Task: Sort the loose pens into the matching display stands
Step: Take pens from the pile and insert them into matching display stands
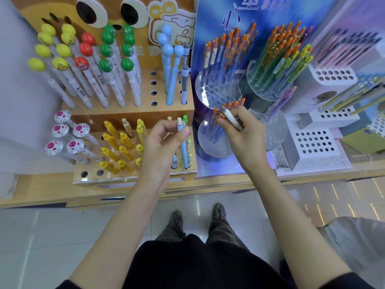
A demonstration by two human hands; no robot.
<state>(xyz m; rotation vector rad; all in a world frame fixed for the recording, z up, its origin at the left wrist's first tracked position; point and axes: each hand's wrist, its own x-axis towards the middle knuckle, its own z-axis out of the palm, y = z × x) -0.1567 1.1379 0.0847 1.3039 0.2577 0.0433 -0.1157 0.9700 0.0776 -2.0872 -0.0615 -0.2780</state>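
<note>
Left grip point(164, 142) is closed on a light-blue pen point(183, 147), thumb + fingers pinching the upper barrel. The pen is upright, pale cap up, tip down at the front-right corner of the wooden stand point(133, 178)'s lower tier. Right grip point(245, 134) is closed round a white pen point(232, 120), held slantwise, its grey end just beside the orange-topped pens point(229, 105) in the low clear stand point(210, 149); can't tell if the fingers also touch those. Step in hand, prob.: seat the blue pen first. A similar pale-blue pen point(174, 161) stands in that same corner, so the match looks right, but check barrel + cap vs neighbours before letting go. The ball-topped blue pens point(170, 59) on the upper tier are a diff. type, so not there. To do it well: keep the pen vertical, find the hole w/ the tip, let it slide down, don't push, and release only once it stands alone. Neighbours are close, so lift the fingers straight up to avoid tipping them. White pen: doesn't match the orange-topped lot by colour, so it prob. shouldn't go in the clear stand. Compare it w/ the cream-topped pen point(126, 126) in the wooden lower tier and w/ the white stepped stand point(316, 142) to the right; its proper place can't be told from here. Both stands sit on the bench point(41, 190).
</note>
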